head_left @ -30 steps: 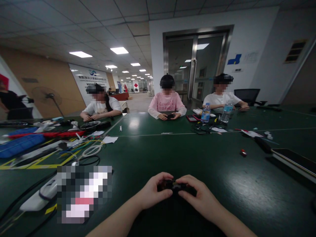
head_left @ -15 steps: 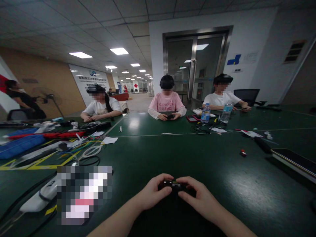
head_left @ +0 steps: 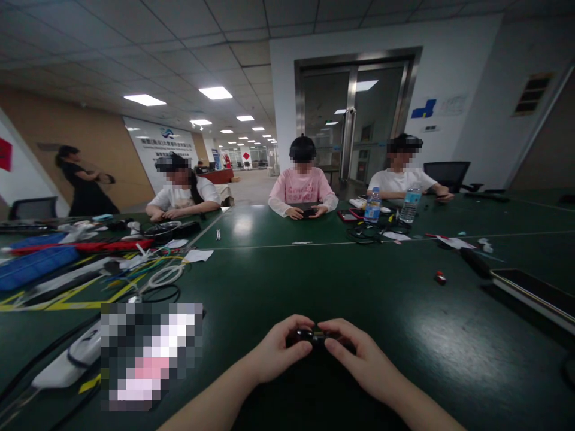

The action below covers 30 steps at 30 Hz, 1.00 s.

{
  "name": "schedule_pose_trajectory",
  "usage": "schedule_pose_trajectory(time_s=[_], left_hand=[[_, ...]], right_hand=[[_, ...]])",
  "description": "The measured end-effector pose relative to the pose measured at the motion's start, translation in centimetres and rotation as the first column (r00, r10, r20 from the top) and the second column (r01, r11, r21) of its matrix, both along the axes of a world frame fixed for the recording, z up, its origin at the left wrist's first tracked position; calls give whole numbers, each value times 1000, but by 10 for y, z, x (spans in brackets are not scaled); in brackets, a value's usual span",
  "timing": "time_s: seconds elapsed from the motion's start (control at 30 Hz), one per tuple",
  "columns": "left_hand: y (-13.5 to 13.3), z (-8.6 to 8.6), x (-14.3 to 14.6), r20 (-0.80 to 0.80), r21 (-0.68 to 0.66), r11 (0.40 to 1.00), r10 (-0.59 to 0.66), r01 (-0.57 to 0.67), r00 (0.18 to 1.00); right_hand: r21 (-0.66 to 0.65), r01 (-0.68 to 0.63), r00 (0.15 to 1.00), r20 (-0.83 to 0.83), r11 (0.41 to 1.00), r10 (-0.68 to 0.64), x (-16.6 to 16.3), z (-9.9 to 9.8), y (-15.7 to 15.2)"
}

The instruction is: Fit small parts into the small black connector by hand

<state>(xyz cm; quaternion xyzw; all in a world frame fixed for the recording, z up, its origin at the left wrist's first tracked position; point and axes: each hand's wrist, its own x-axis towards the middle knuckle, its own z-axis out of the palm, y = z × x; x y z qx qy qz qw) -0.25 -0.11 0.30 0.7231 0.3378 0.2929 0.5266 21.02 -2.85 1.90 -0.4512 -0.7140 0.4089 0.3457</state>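
Head view: at the near edge of the table point(head_left: 404, 311), your left hand point(head_left: 278, 353) and right hand point(head_left: 359, 359) both pinch one small black part point(head_left: 313, 336) with the fingertips, seemingly joining its halves, so a next push would need steady, aligned fingers.

We are holding a small black device point(head_left: 313, 337) between left hand point(head_left: 274, 353) and right hand point(head_left: 359, 359) over the dark green table point(head_left: 278, 281), a white looped cable point(head_left: 164, 276) lying ahead-left and a small red piece point(head_left: 440, 276) ahead-right.

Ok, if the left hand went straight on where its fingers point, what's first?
The small black object that the left hand pinches; directly beyond it, it seems, the right hand.
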Motion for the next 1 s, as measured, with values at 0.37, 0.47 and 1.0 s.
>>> schedule_pose_trajectory(time_s=[0.37, 0.47, 1.0], left_hand=[[-6, 7, 3, -115, 180, 982, 70, -49, 991], [-6, 8, 3, -126, 214, 975, 82, -53, 989], [1, -11, -2, -140, 96, 992, 90, -77, 986]], right_hand=[[-14, -13, 1000, 26, 1000, 14, 0, 3, 1], [-48, -12, 999, 42, 999, 14, 0, 3, 1], [14, -15, 999, 29, 1000, 14, 1, 8, -2]])
